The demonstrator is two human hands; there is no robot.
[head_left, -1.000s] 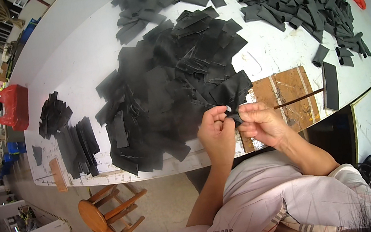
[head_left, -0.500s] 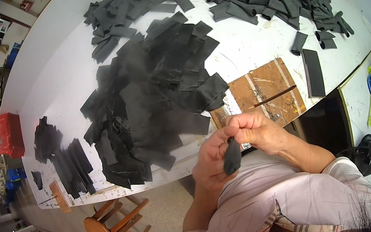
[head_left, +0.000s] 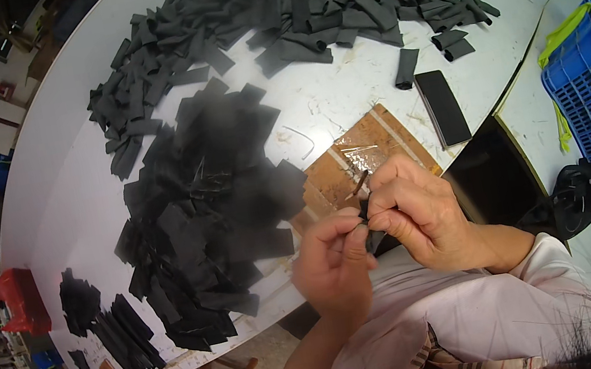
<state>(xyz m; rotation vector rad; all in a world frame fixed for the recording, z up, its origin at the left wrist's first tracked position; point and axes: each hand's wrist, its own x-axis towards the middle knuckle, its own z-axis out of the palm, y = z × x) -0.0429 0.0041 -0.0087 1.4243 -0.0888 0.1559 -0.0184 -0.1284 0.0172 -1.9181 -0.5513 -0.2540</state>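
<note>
The person's two hands meet in front of the body, near the edge of the white table (head_left: 503,13), with a small black cloth piece (head_left: 375,238) between them. The left hand (head_left: 334,260) has its thumb and forefinger closed together in a pinch, the other fingers curled loosely. The right hand (head_left: 420,218) also pinches, thumb against forefinger, and its tips come right up to the left hand's. Both seem to have hold of the cloth, though the knuckles hide most of it and how it is folded cannot be told.

Half a second ago the cloth hung below the fingers as a narrow dark pouch, plainly in sight; now only a scrap shows under the right thumb. The right hand has turned so that its back faces up more. This suggests that the piece is being worked at one small spot, and it is not yet let go.

The brown stick (head_left: 360,182) on the taped board (head_left: 405,140) is now partly behind the right hand; whether the fingers touch it is unclear. The whole view has swung too, so the heap of flat black pieces (head_left: 192,226) on the left, the heap of black tubes (head_left: 350,1) beyond and the dark flat slab (head_left: 442,107) appear shifted, probably just from head movement.
</note>
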